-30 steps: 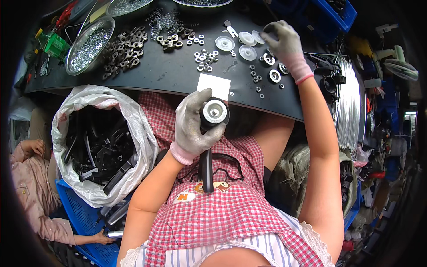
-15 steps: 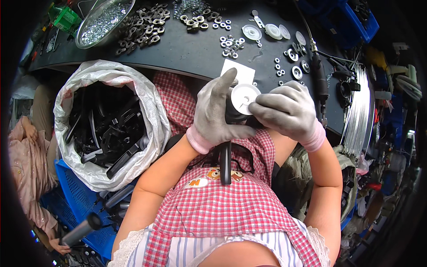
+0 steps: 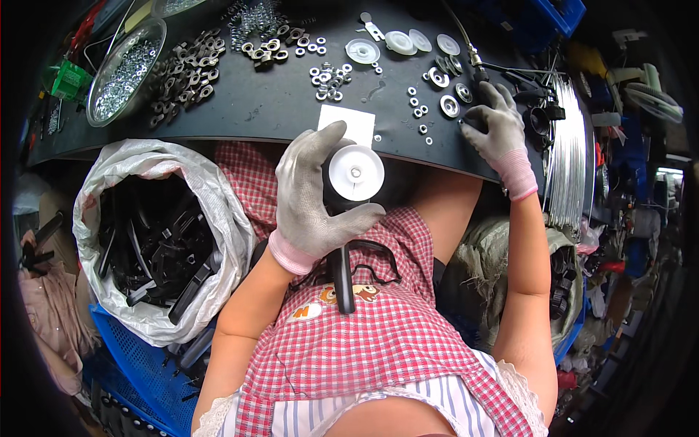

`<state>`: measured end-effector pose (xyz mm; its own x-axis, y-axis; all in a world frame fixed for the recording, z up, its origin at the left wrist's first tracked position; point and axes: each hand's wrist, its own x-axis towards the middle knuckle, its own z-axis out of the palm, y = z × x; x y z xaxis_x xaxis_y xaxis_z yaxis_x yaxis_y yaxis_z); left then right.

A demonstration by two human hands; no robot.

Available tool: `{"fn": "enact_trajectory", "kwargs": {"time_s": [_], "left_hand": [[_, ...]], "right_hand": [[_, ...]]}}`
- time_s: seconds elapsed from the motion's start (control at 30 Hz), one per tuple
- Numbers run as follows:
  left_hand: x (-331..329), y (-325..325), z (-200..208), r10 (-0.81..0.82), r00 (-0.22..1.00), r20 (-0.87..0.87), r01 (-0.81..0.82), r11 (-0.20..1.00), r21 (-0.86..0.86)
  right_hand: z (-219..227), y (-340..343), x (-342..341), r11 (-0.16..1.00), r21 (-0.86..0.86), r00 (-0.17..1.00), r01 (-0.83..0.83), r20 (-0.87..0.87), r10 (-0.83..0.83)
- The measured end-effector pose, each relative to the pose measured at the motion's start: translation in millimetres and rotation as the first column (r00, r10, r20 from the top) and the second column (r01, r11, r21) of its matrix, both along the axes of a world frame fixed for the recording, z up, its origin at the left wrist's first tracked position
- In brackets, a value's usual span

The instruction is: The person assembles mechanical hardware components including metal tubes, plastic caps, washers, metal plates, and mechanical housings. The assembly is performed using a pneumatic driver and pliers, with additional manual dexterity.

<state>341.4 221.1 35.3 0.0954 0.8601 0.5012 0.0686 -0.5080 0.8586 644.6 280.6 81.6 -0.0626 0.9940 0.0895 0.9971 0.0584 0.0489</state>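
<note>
My left hand (image 3: pixel 309 197), in a grey-white glove, is wrapped round the side of a black part whose top carries a white round disc (image 3: pixel 357 172). A small metal piece sits at the disc's centre. Below the hand, a black tube (image 3: pixel 344 280) sticks out toward my apron; how it joins the part is hidden. Out on the bench, my right hand (image 3: pixel 496 127), gloved too, has its fingers spread over a dark hand-held driver (image 3: pixel 481 73), mostly covered. Whether it touches the driver I cannot tell. Metal discs with holes (image 3: pixel 449 106) lie left of this hand.
Metal brackets (image 3: pixel 191 69), nuts (image 3: pixel 331 80) and white plastic discs (image 3: pixel 362 51) are spread across the bench. A bowl of small hardware (image 3: pixel 125 76) stands left. An open white sack of black parts (image 3: pixel 95 291) is at my left; thin metal rods (image 3: pixel 564 160) lie right.
My right hand has left the white disc and moved right to the driver. A metal piece now shows at the disc's centre. My left hand still holds the part; the view has shifted.
</note>
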Motion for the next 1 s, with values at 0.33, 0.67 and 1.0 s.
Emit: {"fn": "enact_trajectory", "kwargs": {"time_s": [0.33, 0.67, 1.0], "left_hand": [[11, -8, -4, 0.019, 0.993, 0.115, 0.013, 0.961, -0.275], [9, 4, -1, 0.124, 0.990, 0.071, -0.125, 0.992, 0.007], [11, 2, -6, 0.058, 0.982, 0.181, -0.041, 0.994, -0.098]], "right_hand": [[57, -21, -72, 0.923, 0.231, 0.821, -0.308, -0.425, 0.381], [78, -23, -152, 0.721, 0.078, 0.685, -0.689, -0.255, 0.682], [84, -28, -152, 0.741, 0.073, 0.726, -0.667, -0.157, 0.669]]}}
